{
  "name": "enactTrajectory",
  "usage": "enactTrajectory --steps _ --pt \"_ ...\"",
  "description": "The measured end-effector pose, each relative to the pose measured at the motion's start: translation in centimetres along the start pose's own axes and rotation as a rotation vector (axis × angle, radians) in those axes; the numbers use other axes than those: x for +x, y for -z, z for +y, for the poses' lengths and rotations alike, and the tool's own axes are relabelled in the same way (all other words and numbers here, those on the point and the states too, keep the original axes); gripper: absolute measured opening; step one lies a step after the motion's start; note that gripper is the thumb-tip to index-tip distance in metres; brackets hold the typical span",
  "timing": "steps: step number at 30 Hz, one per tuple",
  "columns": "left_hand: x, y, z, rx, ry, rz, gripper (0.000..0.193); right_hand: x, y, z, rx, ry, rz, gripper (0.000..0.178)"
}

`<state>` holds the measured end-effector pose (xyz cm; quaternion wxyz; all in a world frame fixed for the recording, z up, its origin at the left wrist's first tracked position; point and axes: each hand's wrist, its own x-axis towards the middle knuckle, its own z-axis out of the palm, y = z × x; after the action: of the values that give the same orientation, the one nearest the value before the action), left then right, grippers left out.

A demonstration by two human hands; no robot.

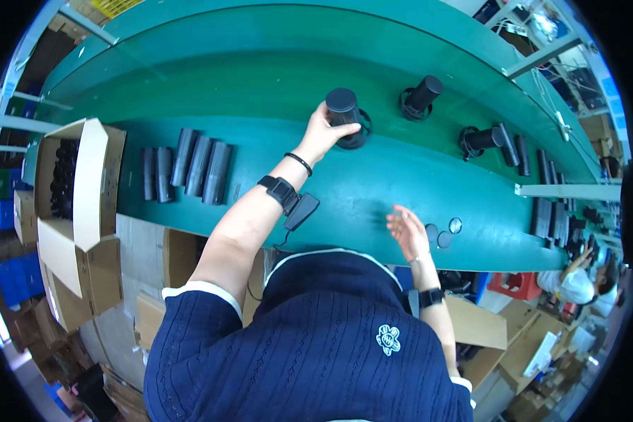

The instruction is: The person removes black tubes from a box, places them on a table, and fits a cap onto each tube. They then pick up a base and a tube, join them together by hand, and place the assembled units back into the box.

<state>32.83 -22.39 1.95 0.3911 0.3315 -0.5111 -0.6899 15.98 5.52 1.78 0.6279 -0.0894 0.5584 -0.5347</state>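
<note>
My left hand (321, 135) is closed round a black cylinder (342, 105), which stands upright at the far side of the green bench (316, 183). Around or behind its foot shows a dark ring-shaped base (362, 133); whether the two are joined I cannot tell. My right hand (408, 233) hovers near the bench's front edge, fingers apart and slightly curled, holding nothing. Just right of it lie two dark round discs (444, 240) and a small disc with a shiny face (455, 225).
Several loose black tubes (198, 165) lie to the left. Two more cylinders with ring bases (424, 93) (480, 138) stand at the far right, with more tubes (541, 216) beyond. An open cardboard box (98, 186) of black parts flanks the bench. Another person (577, 285) sits at the right.
</note>
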Motion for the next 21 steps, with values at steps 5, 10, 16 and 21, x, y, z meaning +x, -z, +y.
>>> enactTrajectory --steps 5,10,16,21 --pt "6.5 -0.9 -1.7 0.381 -0.177 0.066 0.059 -8.8 4.2 4.5 0.041 0.063 0.329 0.031" --pt "10.6 -0.5 -3.8 0.572 -0.305 0.093 0.035 -14.2 6.1 11.4 0.207 0.021 0.675 0.024" --pt "13.4 -4.5 -11.1 0.87 -0.45 0.404 0.06 -18.3 10.5 18.9 0.413 0.089 0.856 0.025" --pt "6.0 -5.9 -17.4 0.466 -0.017 -0.183 0.025 -23.0 17.3 21.6 0.535 0.265 1.024 0.025"
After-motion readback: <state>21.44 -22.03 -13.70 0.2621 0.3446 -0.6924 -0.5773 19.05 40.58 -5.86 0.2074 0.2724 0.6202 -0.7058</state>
